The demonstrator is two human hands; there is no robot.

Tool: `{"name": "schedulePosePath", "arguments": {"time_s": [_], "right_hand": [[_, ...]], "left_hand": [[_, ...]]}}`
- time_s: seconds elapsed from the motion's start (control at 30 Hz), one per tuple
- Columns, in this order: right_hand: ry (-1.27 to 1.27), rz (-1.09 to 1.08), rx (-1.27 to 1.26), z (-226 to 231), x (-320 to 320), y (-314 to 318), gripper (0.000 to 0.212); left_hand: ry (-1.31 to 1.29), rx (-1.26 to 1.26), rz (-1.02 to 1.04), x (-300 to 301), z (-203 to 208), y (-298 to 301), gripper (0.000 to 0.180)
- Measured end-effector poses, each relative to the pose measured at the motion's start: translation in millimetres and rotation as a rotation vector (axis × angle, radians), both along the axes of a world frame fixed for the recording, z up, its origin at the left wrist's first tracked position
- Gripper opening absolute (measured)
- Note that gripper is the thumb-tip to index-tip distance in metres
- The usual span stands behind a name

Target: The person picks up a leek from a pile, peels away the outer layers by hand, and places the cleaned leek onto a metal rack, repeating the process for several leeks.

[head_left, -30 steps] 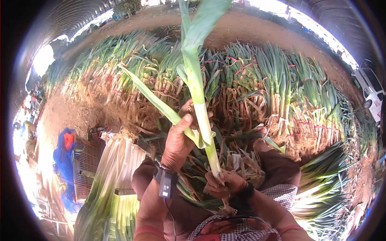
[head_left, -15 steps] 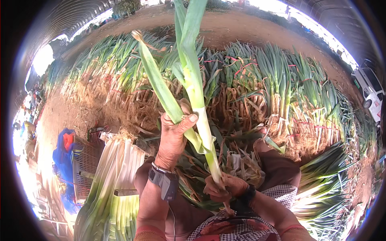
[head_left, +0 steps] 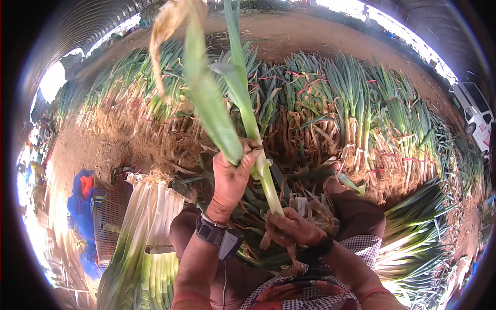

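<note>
A long leek (head_left: 270, 192) stands tilted before me, its pale stem low and its green top running out past the upper edge. My right hand (head_left: 292, 227) is closed around the pale lower end. A broad green outer leaf (head_left: 213, 111), blurred and ending in a dry brown tip, is gripped in my closed left hand (head_left: 230, 178). The left fingertips touch the leek's stem about halfway up. Whether the leaf is still joined to the stem is hidden by those fingers. Dry strips hang beneath my right hand.
Bundled leeks (head_left: 354, 113) stand in a wide row ahead. Trimmed leeks (head_left: 139, 227) lie at left, beside a plastic crate (head_left: 108, 212) and blue netting (head_left: 82, 222). More leeks (head_left: 413, 243) are piled right. Leaf scraps (head_left: 310, 206) lie between my knees. A white vehicle (head_left: 475, 113) stands far right.
The leaf in my left hand has swung and its brown tip is higher and larger in view. My left hand has shifted slightly right. The right hand keeps its hold on the leek.
</note>
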State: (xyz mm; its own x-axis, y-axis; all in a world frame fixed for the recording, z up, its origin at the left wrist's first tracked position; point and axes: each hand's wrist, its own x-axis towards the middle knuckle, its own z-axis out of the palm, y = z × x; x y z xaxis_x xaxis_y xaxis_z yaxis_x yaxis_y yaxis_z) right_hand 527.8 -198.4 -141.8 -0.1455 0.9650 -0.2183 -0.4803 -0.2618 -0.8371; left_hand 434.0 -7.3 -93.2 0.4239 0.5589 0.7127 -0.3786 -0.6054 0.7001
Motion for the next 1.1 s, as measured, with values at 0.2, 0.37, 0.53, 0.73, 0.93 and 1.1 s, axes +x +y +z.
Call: {"name": "schedulePosePath", "arguments": {"time_s": [0.2,0.37,0.53,0.73,0.93,1.1], "right_hand": [[0.013,-0.196,0.018,-35,24,0,0.017],[-0.011,-0.211,0.058,-19,49,14,0.015],[-0.290,-0.421,0.031,-25,47,9,0.010],[-0.329,-0.248,0.065,-5,16,-5,0.015],[0.149,0.166,0.087,31,20,-19,0.018],[-0.680,-0.311,0.286,-8,13,2,0.020]], "left_hand": [[0.569,-0.447,-0.759,-10,6,-45,0.020],[1.265,-0.364,-1.541,-30,-54,-97,0.047],[0.521,-0.381,-0.484,-9,2,-4,0.043],[0.187,-0.720,-0.692,29,18,7,0.044],[-0.217,-0.811,-1.080,36,23,-14,0.023],[-0.170,-0.791,-0.659,39,26,-25,0.022]]}}
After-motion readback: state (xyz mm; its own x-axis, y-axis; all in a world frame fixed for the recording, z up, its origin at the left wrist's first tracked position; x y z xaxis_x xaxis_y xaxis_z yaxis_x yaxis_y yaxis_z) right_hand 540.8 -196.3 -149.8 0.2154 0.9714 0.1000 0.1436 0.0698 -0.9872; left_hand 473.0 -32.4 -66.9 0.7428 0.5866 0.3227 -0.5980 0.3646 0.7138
